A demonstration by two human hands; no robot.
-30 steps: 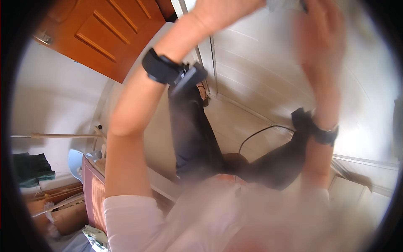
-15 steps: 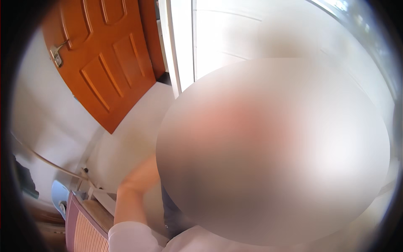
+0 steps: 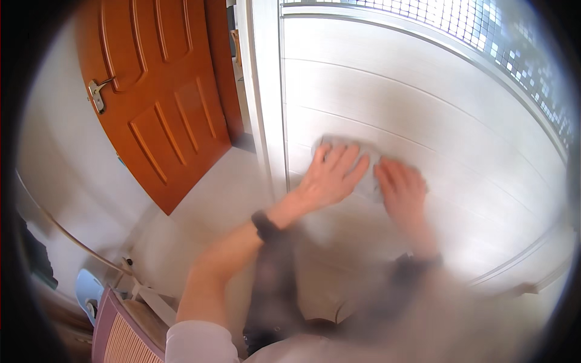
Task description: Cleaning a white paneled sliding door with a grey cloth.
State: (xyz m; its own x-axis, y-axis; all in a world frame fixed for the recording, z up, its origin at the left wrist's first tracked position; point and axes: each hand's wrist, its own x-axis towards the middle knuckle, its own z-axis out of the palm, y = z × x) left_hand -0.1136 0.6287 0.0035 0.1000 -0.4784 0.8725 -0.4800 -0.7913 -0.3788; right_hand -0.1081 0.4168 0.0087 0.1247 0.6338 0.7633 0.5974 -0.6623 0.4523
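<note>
A grey cloth (image 3: 370, 183) lies against the white panelled surface (image 3: 363, 91) in front of me, its outline soft with blur. Its left part is under my left hand (image 3: 333, 175), whose fingers are bent and press it to the panel. My right hand (image 3: 401, 186) grips the right part, fingers close together and slightly smeared. A strip of cloth shows between the two hands. Most of the cloth is hidden beneath my palms and fingers. A dark band (image 3: 266, 226) circles my left wrist.
An orange-brown panelled door (image 3: 163, 115) with a metal handle stands at the left. A metal-framed mesh window (image 3: 472, 27) runs above the white panel. At the lower left are a chair with a woven back (image 3: 130, 333) and a light blue object (image 3: 88, 290).
The view has shifted, so the door now sits slightly lower and farther right. Both hands and the cloth show now; a large blur covered that area before.
</note>
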